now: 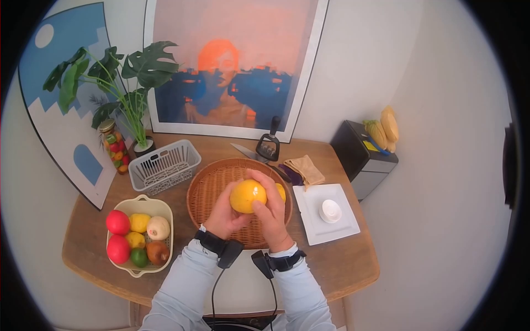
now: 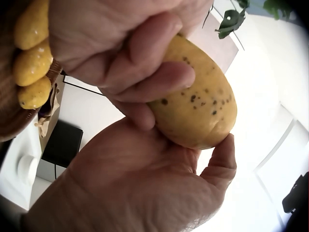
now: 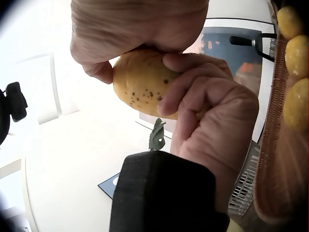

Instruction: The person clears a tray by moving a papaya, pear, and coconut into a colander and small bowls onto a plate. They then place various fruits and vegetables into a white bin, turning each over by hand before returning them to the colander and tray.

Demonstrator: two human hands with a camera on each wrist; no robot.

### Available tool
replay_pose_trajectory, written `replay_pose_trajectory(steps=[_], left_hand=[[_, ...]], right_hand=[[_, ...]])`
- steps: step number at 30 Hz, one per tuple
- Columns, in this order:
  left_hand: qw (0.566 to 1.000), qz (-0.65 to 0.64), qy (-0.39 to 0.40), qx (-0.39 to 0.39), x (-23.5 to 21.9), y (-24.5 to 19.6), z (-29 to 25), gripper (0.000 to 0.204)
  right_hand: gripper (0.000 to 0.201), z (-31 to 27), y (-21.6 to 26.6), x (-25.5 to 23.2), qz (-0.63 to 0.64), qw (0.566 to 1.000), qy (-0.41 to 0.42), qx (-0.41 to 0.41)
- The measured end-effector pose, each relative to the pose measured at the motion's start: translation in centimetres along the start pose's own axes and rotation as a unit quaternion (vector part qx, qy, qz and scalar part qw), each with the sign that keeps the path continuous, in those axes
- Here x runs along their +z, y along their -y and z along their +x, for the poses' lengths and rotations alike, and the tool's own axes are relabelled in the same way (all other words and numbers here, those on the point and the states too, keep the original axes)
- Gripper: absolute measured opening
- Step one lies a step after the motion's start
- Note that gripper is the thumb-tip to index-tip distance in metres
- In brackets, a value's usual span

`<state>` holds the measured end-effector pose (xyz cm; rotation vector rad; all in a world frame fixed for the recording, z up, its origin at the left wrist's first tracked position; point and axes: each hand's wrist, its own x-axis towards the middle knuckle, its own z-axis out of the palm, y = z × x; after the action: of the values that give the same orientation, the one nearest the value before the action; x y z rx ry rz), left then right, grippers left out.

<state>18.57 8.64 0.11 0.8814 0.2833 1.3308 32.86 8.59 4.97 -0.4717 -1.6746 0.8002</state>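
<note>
Both hands hold a glossy yellow mango (image 1: pixel 244 197) above a round wicker basket (image 1: pixel 200 181). In the wrist views, dark specks dot the underside of the mango (image 2: pixel 207 96). My left hand (image 1: pixel 222 216) grips it from the left, and several fingers curl against its side in the left wrist view. The right hand (image 1: pixel 271 214) holds it from the other side, with a fingertip at one end of the fruit in the right wrist view. More yellow mangoes (image 3: pixel 297 58) lie in the basket, mostly hidden behind my right hand in the head view.
Left of the basket sits a cream tray (image 1: pixel 167 220) with several fruits and vegetables. A grey plastic basket (image 1: pixel 165 165) stands behind it. To the right are a white square plate (image 1: pixel 314 234) with a small white cup (image 1: pixel 330 211), a folded cloth (image 1: pixel 305 169) and a knife (image 1: pixel 243 150).
</note>
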Motion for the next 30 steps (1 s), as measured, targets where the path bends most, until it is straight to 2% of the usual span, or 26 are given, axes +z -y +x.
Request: replay_pose_trajectory(steps=[2,3,5,7,8,10,11,13,14,16,17,18,19,20,22,23,24,25,26,28,29,30], left_hand=[[0.994,-0.097,0.008,-0.040,-0.9,0.3,0.4,0.050],[0.996,-0.086,0.013,-0.035,-1.4,0.7,0.4,0.049],[0.997,-0.056,-0.031,-0.050,-0.2,0.0,0.3,0.044],[0.987,-0.015,-0.130,-0.090,2.2,-1.2,0.0,0.037],[0.988,-0.063,-0.095,-0.104,1.3,-0.9,0.2,0.035],[0.979,-0.158,-0.025,-0.131,-1.2,0.0,0.7,0.035],[0.979,-0.123,-0.099,-0.130,0.5,-0.6,0.8,0.033],[0.960,-0.053,-0.245,-0.126,4.2,-1.7,1.0,0.032],[0.966,-0.033,-0.233,-0.107,3.4,-1.3,1.0,0.032],[0.976,0.008,-0.209,-0.068,1.9,-0.5,1.2,0.032],[0.972,0.106,-0.211,-0.018,2.1,-0.3,1.0,0.031],[0.956,0.202,-0.210,0.031,2.6,0.0,1.0,0.031],[0.929,0.296,-0.206,0.080,3.2,0.2,1.0,0.031],[0.896,0.363,-0.198,0.163,2.9,0.8,1.4,0.029],[0.794,0.483,-0.179,0.322,2.3,1.6,2.5,0.026],[0.851,0.408,-0.217,0.251,2.4,1.4,2.2,0.027],[0.894,0.327,-0.251,0.175,2.6,1.0,1.8,0.027],[0.924,0.241,-0.281,0.096,2.9,0.5,1.6,0.028],[0.930,0.215,-0.284,0.087,2.7,0.2,1.4,0.028],[0.941,0.162,-0.288,0.068,2.2,-0.3,1.1,0.028],[0.904,0.290,-0.280,0.144,2.2,-0.1,1.2,0.029],[0.845,0.411,-0.266,0.218,2.2,0.3,1.4,0.030]], right_hand=[[0.046,0.0,0.0,0.2,-0.001,1.000,-0.008,-0.001],[0.046,0.0,-0.4,0.2,0.039,0.999,-0.023,0.027],[0.044,-0.3,-1.3,0.2,0.121,0.988,-0.054,0.081],[0.041,-0.2,-1.2,0.0,0.118,0.988,-0.065,0.080],[0.039,-0.1,-1.1,-0.1,0.116,0.987,-0.070,0.081],[0.036,-0.1,-0.8,0.1,-0.046,0.996,-0.071,-0.016],[0.035,-0.1,-0.8,0.2,-0.127,0.987,-0.071,-0.065],[0.034,-0.1,-1.0,0.2,-0.167,0.980,-0.084,-0.074],[0.034,-0.2,-1.2,0.3,-0.186,0.975,-0.089,-0.079],[0.033,-0.2,-1.4,0.0,-0.171,0.977,-0.124,0.006],[0.032,-0.3,-1.6,-0.2,-0.163,0.975,-0.141,0.048],[0.031,-0.4,-2.4,-0.7,-0.098,0.977,-0.154,0.108],[0.031,-0.3,-3.3,-1.2,-0.034,0.971,-0.166,0.167],[0.030,-0.4,-3.9,-1.5,0.031,0.958,-0.177,0.225],[0.030,-0.6,-4.1,-1.3,-0.040,0.964,-0.180,0.193],[0.030,-0.6,-4.0,-1.0,-0.074,0.965,-0.180,0.177],[0.030,-0.4,-3.6,-0.5,-0.153,0.972,-0.162,0.082],[0.029,0.0,-2.9,-0.1,-0.228,0.963,-0.141,-0.015],[0.029,0.2,-2.6,0.3,-0.301,0.940,-0.120,-0.111],[0.029,-0.2,-3.4,0.6,-0.253,0.958,-0.127,-0.037],[0.029,-0.4,-3.6,0.8,-0.229,0.965,-0.130,0.000],[0.030,-0.3,-3.4,0.5,-0.131,0.972,-0.142,0.131]])
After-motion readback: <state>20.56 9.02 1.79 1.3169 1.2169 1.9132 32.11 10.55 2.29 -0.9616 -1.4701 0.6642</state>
